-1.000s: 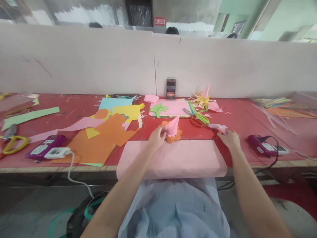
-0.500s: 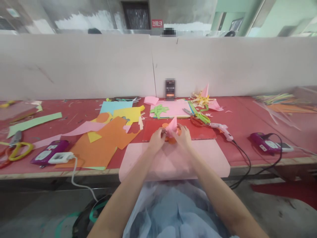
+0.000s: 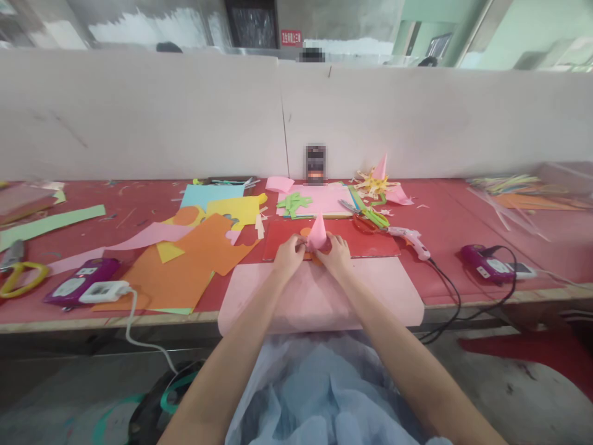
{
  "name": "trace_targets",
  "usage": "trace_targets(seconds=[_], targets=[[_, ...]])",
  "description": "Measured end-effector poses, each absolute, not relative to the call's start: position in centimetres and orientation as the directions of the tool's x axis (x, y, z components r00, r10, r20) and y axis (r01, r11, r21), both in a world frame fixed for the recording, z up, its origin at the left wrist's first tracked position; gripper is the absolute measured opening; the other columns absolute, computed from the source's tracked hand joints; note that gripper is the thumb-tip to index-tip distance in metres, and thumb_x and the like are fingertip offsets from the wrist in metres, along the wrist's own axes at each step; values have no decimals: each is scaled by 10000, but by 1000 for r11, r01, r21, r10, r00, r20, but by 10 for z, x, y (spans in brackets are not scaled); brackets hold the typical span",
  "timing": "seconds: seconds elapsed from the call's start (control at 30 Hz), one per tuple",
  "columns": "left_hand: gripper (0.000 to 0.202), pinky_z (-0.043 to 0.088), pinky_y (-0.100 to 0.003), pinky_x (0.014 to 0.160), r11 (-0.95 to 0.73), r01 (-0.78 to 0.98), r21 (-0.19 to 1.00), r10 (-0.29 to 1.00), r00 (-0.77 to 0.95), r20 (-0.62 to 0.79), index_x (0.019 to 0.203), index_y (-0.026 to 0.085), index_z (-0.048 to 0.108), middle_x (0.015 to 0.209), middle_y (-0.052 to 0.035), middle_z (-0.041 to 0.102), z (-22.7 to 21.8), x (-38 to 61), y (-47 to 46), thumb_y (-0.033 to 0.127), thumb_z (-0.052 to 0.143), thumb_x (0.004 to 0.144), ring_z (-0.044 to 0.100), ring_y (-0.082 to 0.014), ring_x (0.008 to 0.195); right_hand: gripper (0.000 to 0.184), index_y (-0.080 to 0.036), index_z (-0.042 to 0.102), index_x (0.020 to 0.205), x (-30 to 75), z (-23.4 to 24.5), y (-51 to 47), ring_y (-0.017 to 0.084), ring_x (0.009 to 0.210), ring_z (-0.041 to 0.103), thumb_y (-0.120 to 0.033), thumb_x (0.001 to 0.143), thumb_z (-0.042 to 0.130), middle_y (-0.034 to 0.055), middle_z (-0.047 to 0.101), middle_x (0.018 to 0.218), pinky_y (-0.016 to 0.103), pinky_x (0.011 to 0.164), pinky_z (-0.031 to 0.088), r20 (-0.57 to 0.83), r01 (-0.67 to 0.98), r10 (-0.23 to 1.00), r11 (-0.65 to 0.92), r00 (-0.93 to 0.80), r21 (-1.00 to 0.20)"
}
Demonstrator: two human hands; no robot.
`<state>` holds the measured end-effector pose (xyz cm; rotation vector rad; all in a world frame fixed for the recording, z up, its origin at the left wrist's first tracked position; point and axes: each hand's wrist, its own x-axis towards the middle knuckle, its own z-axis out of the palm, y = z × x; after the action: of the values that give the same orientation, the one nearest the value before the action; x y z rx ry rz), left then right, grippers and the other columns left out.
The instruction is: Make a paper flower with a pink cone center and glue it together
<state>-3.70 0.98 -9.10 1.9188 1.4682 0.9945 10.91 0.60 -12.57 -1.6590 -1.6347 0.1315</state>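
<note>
A small pink paper cone [image 3: 317, 232] stands point up on an orange flower-shaped paper cutout [image 3: 306, 233], over a red sheet [image 3: 370, 242]. My left hand [image 3: 288, 255] pinches the cone's left base. My right hand [image 3: 337, 254] presses its right base, fingers closed against the paper. Most of the orange flower is hidden by both hands. A large pink sheet [image 3: 389, 290] lies under my wrists and hangs over the table's front edge.
A glue gun [image 3: 408, 237] with a black cord lies right of the red sheet, scissors [image 3: 365, 216] behind it. Orange [image 3: 185, 272], yellow and blue sheets spread to the left. Purple devices [image 3: 74, 283] [image 3: 488, 264] sit left and right. A white partition [image 3: 185, 117] backs the red table.
One second ago my right hand was by the glue gun at the right. It has come left to the pink cone, which both hands now hold.
</note>
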Motion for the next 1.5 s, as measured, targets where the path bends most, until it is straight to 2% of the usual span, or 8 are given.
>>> trace_targets(seconds=[0.47, 0.73, 0.9, 1.1, 1.2, 1.33, 1.4, 1.5], targets=[[112, 470, -268, 738, -236, 634, 736, 966, 72, 248, 806, 222, 540, 846, -6, 677, -87, -39, 7, 159, 468, 748, 629, -162, 843, 487, -143, 525, 1081, 108, -125, 6, 258, 924, 508, -353, 645, 583, 110, 579, 1022, 358, 816, 375, 425, 789, 886, 126, 183, -602], [129, 452, -244, 675, -188, 637, 748, 971, 5, 241, 832, 216, 536, 771, 1, 668, -84, -41, 6, 162, 453, 750, 627, -139, 727, 509, -118, 532, 1085, 108, -121, 4, 255, 932, 508, -338, 632, 607, 120, 582, 1030, 349, 828, 373, 422, 787, 887, 123, 186, -605], [129, 441, -234, 648, -199, 602, 773, 963, -26, 269, 833, 214, 539, 665, 18, 637, -82, -41, 5, 173, 451, 748, 611, -128, 649, 504, -118, 542, 1072, 107, -120, 3, 254, 925, 513, -328, 621, 622, 119, 588, 1016, 356, 837, 374, 430, 779, 881, 124, 198, -615], [127, 439, -239, 681, -224, 513, 829, 960, -33, 280, 838, 212, 529, 590, 35, 596, -79, -40, 4, 180, 439, 754, 604, -123, 628, 497, -132, 548, 1066, 107, -117, 0, 239, 911, 517, -351, 627, 627, 108, 592, 992, 346, 815, 401, 439, 706, 866, 155, 240, -691], [132, 437, -239, 675, -221, 498, 839, 960, -40, 277, 847, 210, 527, 596, 34, 598, -78, -40, 4, 177, 439, 754, 600, -123, 625, 449, -138, 547, 1055, 108, -112, -5, 230, 936, 511, -337, 658, 607, 108, 588, 1014, 349, 843, 394, 488, 682, 833, 199, 261, -704], [130, 435, -239, 673, -220, 482, 848, 962, -36, 270, 854, 208, 524, 627, 30, 612, -79, -40, 4, 193, 433, 763, 598, -122, 635, 238, -160, 569, 959, 110, -101, -18, 189, 906, 520, -270, 766, 481, 83, 592, 943, 314, 827, 404, 594, 664, 741, 276, 313, -695], [139, 436, -241, 666, -220, 467, 857, 963, -34, 266, 873, 208, 520, 626, 29, 611, -79, -40, 4, 207, 428, 769, 600, -126, 643, 196, -170, 582, 897, 108, -98, -25, 158, 791, 538, -252, 800, 433, 55, 594, 825, 274, 761, 424, 625, 666, 733, 327, 269, -670], [162, 441, -249, 652, -212, 436, 875, 965, -48, 258, 905, 209, 512, 616, 31, 602, -80, -40, 4, 220, 418, 773, 600, -133, 638, 212, -181, 593, 909, 101, -98, -33, 128, 662, 553, -249, 819, 414, 31, 616, 767, 224, 638, 428, 582, 670, 809, 389, 80, -633]])
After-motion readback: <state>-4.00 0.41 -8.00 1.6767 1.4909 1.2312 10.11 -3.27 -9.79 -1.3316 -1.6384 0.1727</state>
